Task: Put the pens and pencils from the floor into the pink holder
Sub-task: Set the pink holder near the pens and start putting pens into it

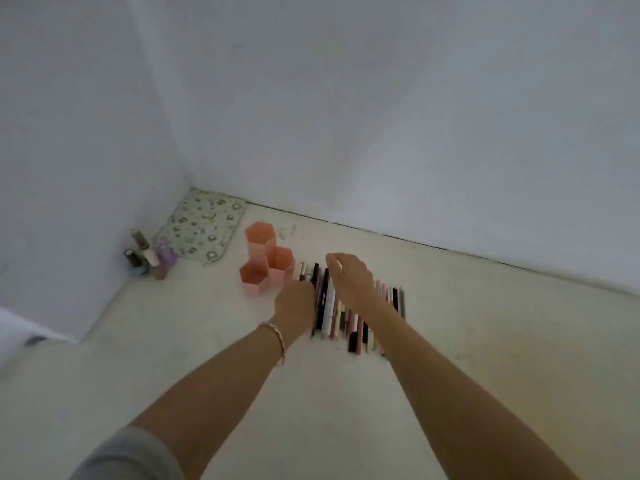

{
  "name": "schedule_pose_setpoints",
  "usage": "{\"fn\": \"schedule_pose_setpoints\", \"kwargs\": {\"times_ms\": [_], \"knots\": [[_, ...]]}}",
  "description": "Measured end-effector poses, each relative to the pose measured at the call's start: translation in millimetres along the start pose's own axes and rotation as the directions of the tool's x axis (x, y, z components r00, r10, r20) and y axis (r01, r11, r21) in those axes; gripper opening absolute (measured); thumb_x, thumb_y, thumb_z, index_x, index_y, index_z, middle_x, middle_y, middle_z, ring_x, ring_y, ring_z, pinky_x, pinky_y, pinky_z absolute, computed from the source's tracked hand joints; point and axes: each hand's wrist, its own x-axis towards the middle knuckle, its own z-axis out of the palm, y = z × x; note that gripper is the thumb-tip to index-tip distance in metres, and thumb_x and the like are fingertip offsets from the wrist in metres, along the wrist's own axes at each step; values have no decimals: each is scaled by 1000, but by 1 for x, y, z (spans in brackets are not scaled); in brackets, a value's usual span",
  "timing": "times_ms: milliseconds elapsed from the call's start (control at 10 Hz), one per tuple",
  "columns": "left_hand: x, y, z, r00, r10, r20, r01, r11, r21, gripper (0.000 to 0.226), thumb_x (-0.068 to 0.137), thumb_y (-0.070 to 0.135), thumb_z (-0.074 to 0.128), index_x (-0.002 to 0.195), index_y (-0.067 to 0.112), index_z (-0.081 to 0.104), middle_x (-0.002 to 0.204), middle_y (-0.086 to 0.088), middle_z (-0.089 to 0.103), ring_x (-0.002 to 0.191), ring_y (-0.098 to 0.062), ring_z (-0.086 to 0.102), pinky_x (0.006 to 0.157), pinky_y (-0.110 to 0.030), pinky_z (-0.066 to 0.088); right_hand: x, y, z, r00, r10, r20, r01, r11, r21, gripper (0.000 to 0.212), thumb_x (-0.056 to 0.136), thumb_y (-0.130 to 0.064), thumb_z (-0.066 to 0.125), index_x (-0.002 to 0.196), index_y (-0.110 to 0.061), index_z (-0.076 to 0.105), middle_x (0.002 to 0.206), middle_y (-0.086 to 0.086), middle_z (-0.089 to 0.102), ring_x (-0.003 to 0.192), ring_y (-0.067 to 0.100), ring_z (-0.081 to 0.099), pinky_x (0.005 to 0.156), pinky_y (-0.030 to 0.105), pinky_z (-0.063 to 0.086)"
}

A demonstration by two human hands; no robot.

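Item: pens [322, 299], pencils among them; a close row laid side by side on the floor [485, 358], the row's left end just beside the holder, its right end well apart from it.

Item: holder [266, 261]; pink, three six-sided tubes joined, upright, mouths open upward; stands left of the row and a little farther from me.

Item: my left hand [294, 301]; lies at the row's left end, between the pens and the holder's nearest tube, touching or almost touching both; I see only its back, so I cannot tell whether it grips anything; bracelet [275, 337] on the wrist.

Item: my right hand [349, 280]; over the middle of the row, covering several pens, fingers bent and drawn together at the far side (blurred, so whether they pinch a pen I cannot tell).

Item: edges; the wall [415, 133] meets the floor in a dark line beyond holder and row; a second wall closes the left side, the two joining in a corner.

Item: corner contents; patterned mat [202, 226] flat against the corner, just behind the holder; bottles [149, 258] clustered left of the mat by the side wall.

Item: open floor; a broad bare stretch right of the row, and another between the row and me, crossed by both forearms.
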Motion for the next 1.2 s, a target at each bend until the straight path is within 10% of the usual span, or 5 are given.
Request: {"fn": "schedule_pose_setpoints", "kwargs": {"times_ms": [200,400,1000,1200], "knots": [[18,10,19,983,-132,-125,130,991,-26,34,96,5,54,130,4,49,128,-13,53,119,-26,52,81,-29,55,32,18,6,1000,-20,-7,20,998,54,35,101,-27,35,69,-21,49,73,-2,55,71,19,52,73,33,41],[31,5,18,978,-142,-154,158,982,102,35,93,3,57,126,9,49,119,-12,58,99,-22,63,62,-25,46,57,25,8,995,-100,15,98,987,125,35,102,-23,36,107,-5,65,112,11,66,104,25,59,91,34,43],[38,10,-3,977,-117,-180,108,992,-59,44,91,4,59,128,10,36,113,-7,57,101,-20,60,78,-25,51,90,26,15,1000,-12,-12,14,977,212,32,102,-22,39,123,-12,60,117,3,64,96,12,55,81,22,39],[45,-41,-80,852,-202,-484,-109,835,-540,98,87,-7,56,155,35,-2,95,-6,64,53,-12,50,43,-23,45,103,25,34,988,103,113,-104,995,6,31,93,-18,51,120,-9,62,119,7,64,109,23,59,91,30,47]]}}
